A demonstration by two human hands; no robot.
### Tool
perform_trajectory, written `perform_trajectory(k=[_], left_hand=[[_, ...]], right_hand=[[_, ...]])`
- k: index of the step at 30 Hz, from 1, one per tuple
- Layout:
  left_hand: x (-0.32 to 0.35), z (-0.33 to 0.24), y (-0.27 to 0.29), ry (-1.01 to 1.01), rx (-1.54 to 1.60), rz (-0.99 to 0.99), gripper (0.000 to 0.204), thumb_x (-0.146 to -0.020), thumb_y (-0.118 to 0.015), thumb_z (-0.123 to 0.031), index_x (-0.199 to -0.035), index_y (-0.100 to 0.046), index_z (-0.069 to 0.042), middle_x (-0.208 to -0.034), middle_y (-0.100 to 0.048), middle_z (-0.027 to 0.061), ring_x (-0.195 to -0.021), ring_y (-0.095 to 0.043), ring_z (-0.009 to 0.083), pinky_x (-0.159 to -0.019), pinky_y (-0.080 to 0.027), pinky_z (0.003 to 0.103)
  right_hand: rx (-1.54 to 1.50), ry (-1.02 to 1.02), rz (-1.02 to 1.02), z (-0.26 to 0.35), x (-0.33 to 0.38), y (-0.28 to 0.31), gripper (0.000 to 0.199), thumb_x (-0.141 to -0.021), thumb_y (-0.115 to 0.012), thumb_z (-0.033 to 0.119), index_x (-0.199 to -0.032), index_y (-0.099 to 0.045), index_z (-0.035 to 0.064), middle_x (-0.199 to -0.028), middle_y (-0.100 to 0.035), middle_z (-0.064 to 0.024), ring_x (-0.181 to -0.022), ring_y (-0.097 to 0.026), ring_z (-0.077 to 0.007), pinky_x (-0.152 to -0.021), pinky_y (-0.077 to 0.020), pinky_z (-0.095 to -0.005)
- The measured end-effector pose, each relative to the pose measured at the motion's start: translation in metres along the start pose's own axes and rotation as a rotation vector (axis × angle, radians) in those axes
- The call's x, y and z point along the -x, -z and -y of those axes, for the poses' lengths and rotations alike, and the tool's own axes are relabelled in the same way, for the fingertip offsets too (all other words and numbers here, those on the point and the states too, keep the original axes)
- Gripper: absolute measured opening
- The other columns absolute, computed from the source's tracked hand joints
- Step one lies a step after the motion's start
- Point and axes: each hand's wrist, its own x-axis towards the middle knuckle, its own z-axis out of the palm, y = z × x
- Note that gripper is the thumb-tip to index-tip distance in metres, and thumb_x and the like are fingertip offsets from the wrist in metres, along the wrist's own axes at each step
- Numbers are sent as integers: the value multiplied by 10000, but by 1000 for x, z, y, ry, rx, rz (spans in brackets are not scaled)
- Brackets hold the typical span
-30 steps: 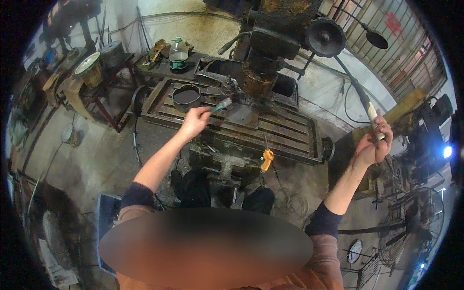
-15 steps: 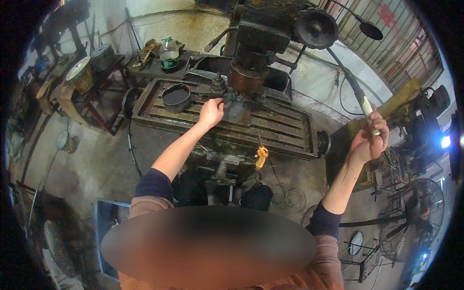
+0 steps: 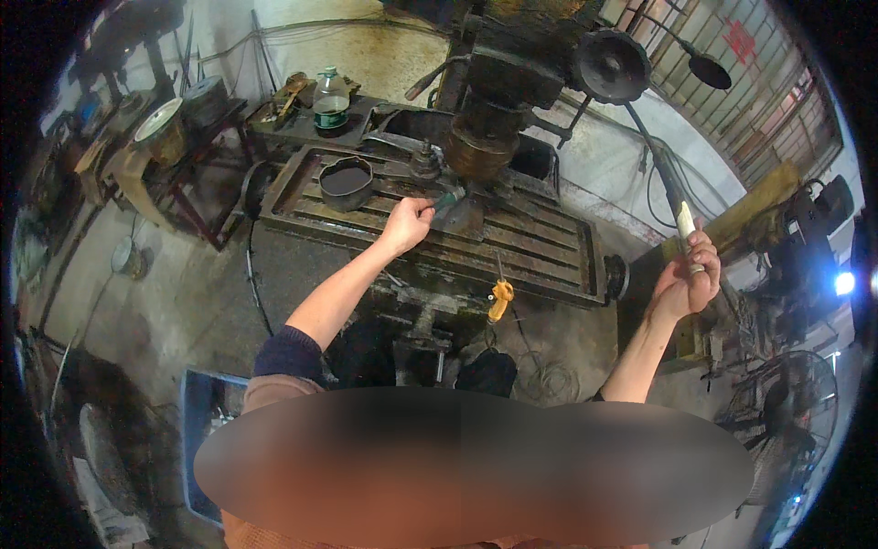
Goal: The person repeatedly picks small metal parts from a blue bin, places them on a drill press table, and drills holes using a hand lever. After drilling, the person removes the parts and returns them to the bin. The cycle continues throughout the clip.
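From my remote seat, a wide blurred oval point(image 3: 476, 467) covers the person's trunk and both elbows. My view of the small tool point(image 3: 446, 199) in the left hand point(image 3: 405, 224) is poor: only a greenish stub shows past the fingers, its kind unclear. The right hand point(image 3: 686, 284) wraps the pale lever handle point(image 3: 684, 220), so its lower end is hidden (the grip itself reads closed). The machine head point(image 3: 494, 82) runs off the top edge. The dark pan's point(image 3: 346, 181) contents I cannot make out. The right rim dissolves in lamp glare point(image 3: 843, 282).
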Motion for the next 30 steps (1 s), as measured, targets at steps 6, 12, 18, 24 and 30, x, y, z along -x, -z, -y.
perform_trajectory(k=[6, 12, 18, 24, 30], left_hand=[[22, -12, 5, -38, -37, 91, 278, -822, -544, -147, -1028, -608, 28, -656, -595, 144, -592, -565, 212, -580, -437, 336], [21, -15, 21, -83, -42, 42, 290, -830, -539, -146, -1056, -596, 26, -688, -607, 144, -617, -581, 216, -593, -444, 343], [24, -2, 16, -94, -33, 6, 303, -833, -540, -162, -1067, -591, 24, -695, -620, 140, -645, -605, 221, -615, -459, 348], [27, -16, 19, -23, 6, 69, 299, -831, -546, -172, -1047, -595, 30, -695, -623, 139, -643, -606, 215, -611, -458, 347], [27, -20, 16, -67, 4, 100, 294, -828, -572, -190, -1017, -602, 34, -714, -632, 138, -659, -612, 209, -623, -459, 340]], right_hand=[[13, 12, 17, -2, 13, 2, 278, -741, -582, 279, -672, -491, 25, -694, -477, -64, -803, -488, -245, -1027, -243, -541], [21, 11, 16, -2, 7, -1, 290, -735, -580, 295, -656, -490, 31, -669, -469, -48, -787, -488, -243, -1023, -251, -531], [4, 38, 12, -16, 28, 7, 302, -725, -595, 308, -650, -507, 28, -647, -471, -51, -776, -492, -245, -1005, -272, -539], [-12, 22, 0, -16, 31, 7, 269, -714, -565, 254, -610, -488, 18, -617, -472, -63, -762, -502, -249, -1004, -280, -536], [5, 1, 23, -1, 18, 6, 170, -661, -505, 175, -633, -496, 8, -643, -476, -78, -775, -497, -259, -997, -292, -540]])
